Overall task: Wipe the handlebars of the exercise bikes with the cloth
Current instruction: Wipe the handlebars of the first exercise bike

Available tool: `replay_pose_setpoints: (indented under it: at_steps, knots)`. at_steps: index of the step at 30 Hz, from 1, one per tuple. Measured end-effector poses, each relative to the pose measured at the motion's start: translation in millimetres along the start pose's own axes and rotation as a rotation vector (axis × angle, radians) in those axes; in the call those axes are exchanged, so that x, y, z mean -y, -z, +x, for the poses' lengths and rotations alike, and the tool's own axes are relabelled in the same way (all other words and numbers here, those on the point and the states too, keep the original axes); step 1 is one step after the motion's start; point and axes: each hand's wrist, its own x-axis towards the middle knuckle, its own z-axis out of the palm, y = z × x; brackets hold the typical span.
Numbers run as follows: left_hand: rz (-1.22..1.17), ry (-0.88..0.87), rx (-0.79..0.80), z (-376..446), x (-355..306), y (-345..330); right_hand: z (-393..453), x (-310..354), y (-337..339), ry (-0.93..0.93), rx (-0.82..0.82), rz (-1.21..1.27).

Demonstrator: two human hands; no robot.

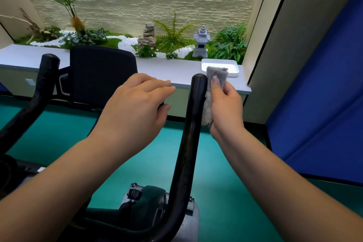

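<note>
Teal floor (59,135) | R hand (225,108) grips cloth (216,76) | L hand (135,106) loose, apart

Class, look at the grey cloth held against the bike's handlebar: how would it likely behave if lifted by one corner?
The grey cloth probably droops limply: it folds over in the right hand and drapes beside the handlebar. It looks fluffy, so likely light and not slippery.

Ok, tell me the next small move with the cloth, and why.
Probably slide the cloth down the right handlebar. The right hand holds it against the bar's top end, on its right side, so the length below looks unwiped. The left hand hovers, holding nothing.
</note>
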Motion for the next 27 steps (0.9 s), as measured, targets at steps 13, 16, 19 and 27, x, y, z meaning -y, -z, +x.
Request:
replay_pose_setpoints:
  at_steps: [13, 16, 19, 27]
  knots:
    - [0.004, 0.04, -0.042, 1, -2, -3, 6, -2, 4, -0.282, 0.191, 0.129]
    - [0.006, 0.04, -0.042, 1, -3, -4, -3, -13, 10, -0.304, 0.246, 0.196]
    - [0.012, 0.046, -0.055, 1, -3, -5, -25, -32, 22, -0.35, 0.28, 0.26]
    - [0.001, 0.055, -0.066, 3, -1, -5, 7, -9, 4, -0.226, 0.228, 0.185]
